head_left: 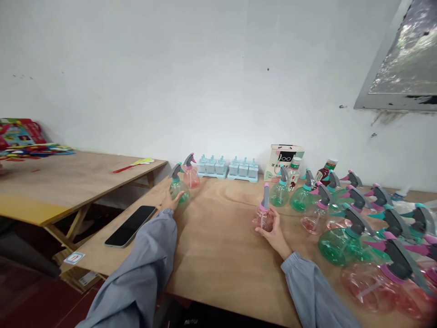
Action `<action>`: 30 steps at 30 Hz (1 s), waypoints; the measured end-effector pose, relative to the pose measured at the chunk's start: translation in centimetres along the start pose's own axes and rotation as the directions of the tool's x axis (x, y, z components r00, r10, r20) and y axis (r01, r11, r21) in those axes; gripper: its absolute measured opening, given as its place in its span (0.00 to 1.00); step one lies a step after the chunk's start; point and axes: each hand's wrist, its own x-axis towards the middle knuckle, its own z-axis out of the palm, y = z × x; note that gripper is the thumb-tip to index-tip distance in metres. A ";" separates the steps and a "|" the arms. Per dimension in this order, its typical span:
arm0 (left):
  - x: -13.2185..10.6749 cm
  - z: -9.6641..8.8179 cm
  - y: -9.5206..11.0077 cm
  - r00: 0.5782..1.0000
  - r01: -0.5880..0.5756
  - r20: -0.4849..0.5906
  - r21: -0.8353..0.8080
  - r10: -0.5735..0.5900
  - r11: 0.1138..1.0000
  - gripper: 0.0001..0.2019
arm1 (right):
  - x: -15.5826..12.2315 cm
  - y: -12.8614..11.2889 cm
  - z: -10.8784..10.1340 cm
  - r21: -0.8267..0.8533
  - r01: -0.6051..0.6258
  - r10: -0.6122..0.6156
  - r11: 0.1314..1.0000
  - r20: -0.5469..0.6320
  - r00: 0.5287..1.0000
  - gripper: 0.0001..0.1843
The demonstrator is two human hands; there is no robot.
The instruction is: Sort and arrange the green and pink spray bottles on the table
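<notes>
Showing a spectacles emblem and Chinese characters too small to read surely, a box (278, 165) is standing beyond the right hand (276, 230); pale lettering resembling "MIU MIU" is crossing a dark surface (221, 319) below both hands. Half closed, the right hand is cupping a pink spray bottle (258, 222) on the counter (218, 264), while the left hand (170, 202), likewise curled, is holding a green spray bottle (182, 189), a phone (131, 226) lying just beside that wrist.

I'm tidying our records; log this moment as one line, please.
left hand: holding green spray bottle | right hand: holding pink spray bottle | beside left hand: phone | right side: more spray bottles
</notes>
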 end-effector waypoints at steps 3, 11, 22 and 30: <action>-0.4 0.6 1.0 0.998 0.044 -0.042 -0.093 -0.048 0.995 0.42 | -0.2 -0.1 0.0 -0.019 -0.007 0.007 1.000 0.044 0.999 0.50; -3.5 -0.5 0.0 0.932 -0.192 -0.335 -0.130 0.139 0.973 0.40 | -0.5 -0.6 0.7 0.054 -0.036 0.032 0.998 0.070 0.997 0.47; -15.9 9.0 14.4 0.738 -0.200 0.378 -0.668 0.559 0.716 0.45 | -2.9 -2.0 5.2 0.123 -0.010 -0.027 0.992 0.294 0.955 0.51; -14.8 8.3 12.9 0.839 0.132 0.435 -0.746 0.326 0.653 0.27 | 1.1 -2.1 0.9 -0.160 0.127 -0.172 0.979 -0.308 0.936 0.33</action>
